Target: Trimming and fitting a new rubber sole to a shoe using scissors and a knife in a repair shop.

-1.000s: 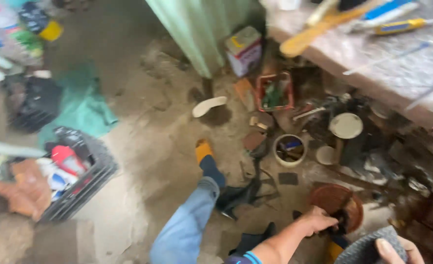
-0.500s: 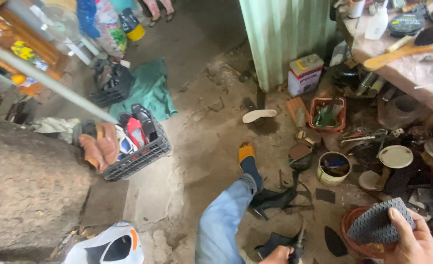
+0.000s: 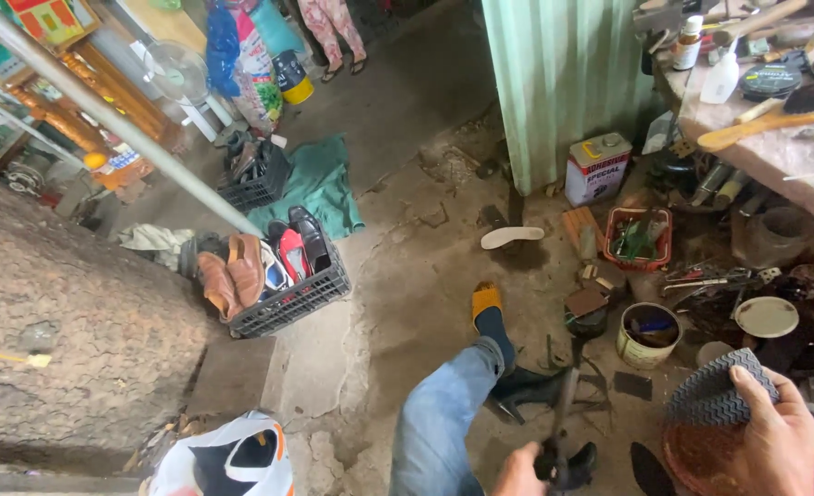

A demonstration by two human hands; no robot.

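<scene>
Right hand (image 3: 779, 436) low at the right edge of the view, fingers (image 3: 754, 390) wrapped over the rim of a grey ribbed rubber sole piece (image 3: 714, 390), thumb side on top, the piece fanned out to the left of the palm. Its treaded face tilts up toward the camera, and its long axis runs from lower left to upper right. It sits just above a round reddish-brown dish (image 3: 701, 455) on the ground, though whether the 2 touch cannot be told.

Left hand (image 3: 522, 470) at the bottom edge, closed in a fist around the dark handle of a hammer-like tool (image 3: 561, 432). The shaft points up and away from the body, nearly upright in the view, with its head end near a black high-heeled shoe (image 3: 535, 390) lying on its side by the denim-clad leg (image 3: 448, 418).

So the key geometry: the sole piece lies to the right of the tool, well apart, with a black sole blank (image 3: 650, 468) on the floor between the 2 hands. The right hand owns the rubber; the left is the nearer one to the heeled shoe.

Further out: a cream tin (image 3: 647, 335) holding odds and ends, a red basket (image 3: 638, 239) of tools, and a black crate (image 3: 287, 298) of shoes off to the left.
</scene>
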